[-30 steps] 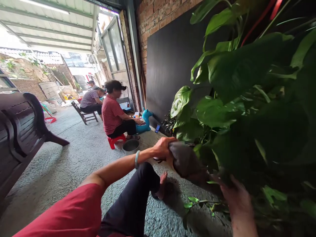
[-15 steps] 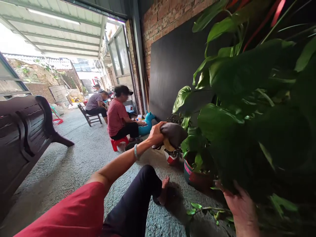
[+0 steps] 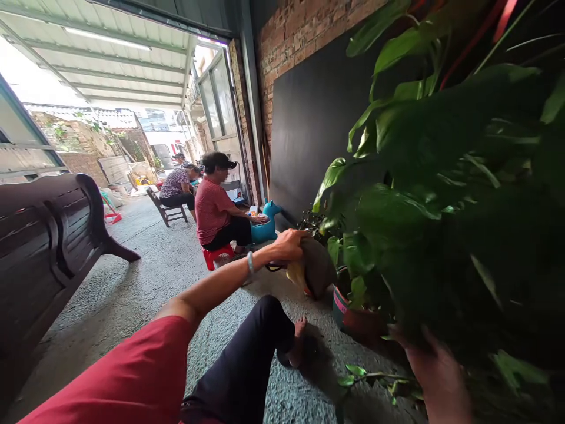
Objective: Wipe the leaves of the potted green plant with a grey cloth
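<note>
My left hand [image 3: 288,244] is closed on a limp, dark grey cloth [image 3: 318,268] with a yellow part [image 3: 296,274] hanging beside it. The cloth is held low, in front of a potted plant's leaves. At the lower right my right hand [image 3: 436,365] reaches up under the large dark leaves [image 3: 424,271]. Its thumb and fingers look apart, though shadow and foliage partly hide the tips. Close to that hand, a leafy stem [image 3: 375,375] lies on the floor.
A green pot [image 3: 339,306] stands beside my bent leg [image 3: 238,353]. Ahead, a person in a red shirt [image 3: 212,206] sits on a red stool [image 3: 217,256] by a blue animal-shaped toy [image 3: 265,227]. A dark wooden bench [image 3: 48,235] is left; a black board [image 3: 313,129] leans against brick.
My left hand has lowered slightly and moved right, and the cloth now hangs down instead of sticking out sideways. My right hand stays under the leaves. The view has shifted slightly.
</note>
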A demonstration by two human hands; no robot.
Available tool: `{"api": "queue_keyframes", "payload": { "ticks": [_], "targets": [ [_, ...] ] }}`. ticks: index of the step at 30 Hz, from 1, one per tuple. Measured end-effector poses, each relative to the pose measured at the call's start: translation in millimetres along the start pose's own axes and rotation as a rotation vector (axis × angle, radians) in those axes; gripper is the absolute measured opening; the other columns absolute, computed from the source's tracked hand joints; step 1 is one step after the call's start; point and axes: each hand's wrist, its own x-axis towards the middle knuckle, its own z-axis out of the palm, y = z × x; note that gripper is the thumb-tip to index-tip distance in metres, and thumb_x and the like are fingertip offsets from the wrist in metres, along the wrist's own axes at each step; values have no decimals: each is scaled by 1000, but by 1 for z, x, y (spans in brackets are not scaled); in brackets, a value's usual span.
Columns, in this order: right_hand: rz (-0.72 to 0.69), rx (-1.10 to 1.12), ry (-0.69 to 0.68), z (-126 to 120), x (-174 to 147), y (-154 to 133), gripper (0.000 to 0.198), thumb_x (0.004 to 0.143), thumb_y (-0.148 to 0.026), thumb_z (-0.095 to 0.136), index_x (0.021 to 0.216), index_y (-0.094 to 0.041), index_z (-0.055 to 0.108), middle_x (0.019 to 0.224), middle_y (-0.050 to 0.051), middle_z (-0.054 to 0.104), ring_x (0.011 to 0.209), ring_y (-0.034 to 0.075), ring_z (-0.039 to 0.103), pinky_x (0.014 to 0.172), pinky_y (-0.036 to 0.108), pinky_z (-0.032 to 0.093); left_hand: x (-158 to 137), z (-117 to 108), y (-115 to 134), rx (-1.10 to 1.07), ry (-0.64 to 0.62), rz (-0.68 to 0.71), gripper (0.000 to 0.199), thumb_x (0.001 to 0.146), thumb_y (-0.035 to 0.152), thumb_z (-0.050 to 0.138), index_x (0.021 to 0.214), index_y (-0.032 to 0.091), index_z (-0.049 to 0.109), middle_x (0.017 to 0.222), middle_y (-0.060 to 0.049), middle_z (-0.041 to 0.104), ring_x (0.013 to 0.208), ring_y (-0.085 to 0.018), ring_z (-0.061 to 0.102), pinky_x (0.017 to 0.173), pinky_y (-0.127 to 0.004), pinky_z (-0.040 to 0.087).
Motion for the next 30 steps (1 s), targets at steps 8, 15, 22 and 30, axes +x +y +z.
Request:
{"api": "queue_keyframes", "payload": {
  "ticks": [8, 15, 22, 30],
  "targets": [
    [114, 63, 19, 10, -8, -18, 48, 46, -33, 95, 89, -30, 74, 82, -5, 75, 60, 23, 71, 53, 41, 65, 4, -81, 63, -393, 652, 269, 49, 73, 11, 72, 122, 20, 71, 116, 0, 76, 109, -20, 68, 90, -26, 54],
    [103, 95, -26, 6, -5, -12, 43, 47, -31, 96, 82, -28, 71, 78, -4, 75, 62, 23, 72, 53, 41, 65, 2, -20, 92, -597, 44, 240, 29, 65, 5, 75, 92, 13, 71, 80, 4, 69, 82, -15, 66, 74, -23, 53],
    [88, 68, -30, -1, -2, -3, 40, 50, -39, 97, 81, -24, 76, 78, 3, 76, 62, 25, 73, 55, 41, 65, -30, -17, 138, -540, -3, 383, 39, 77, 15, 73, 116, 19, 68, 107, -2, 76, 105, -24, 74, 85, -29, 62],
    [118, 25, -97, 9, -8, 6, 42, 48, -42, 99, 77, -23, 76, 75, 5, 76, 61, 25, 72, 56, 39, 64, 8, 71, 256, -3, 65, 825, 70, 91, 17, 68, 157, 18, 44, 151, -11, 60, 136, -22, 58, 111, -33, 56]
  ]
}}
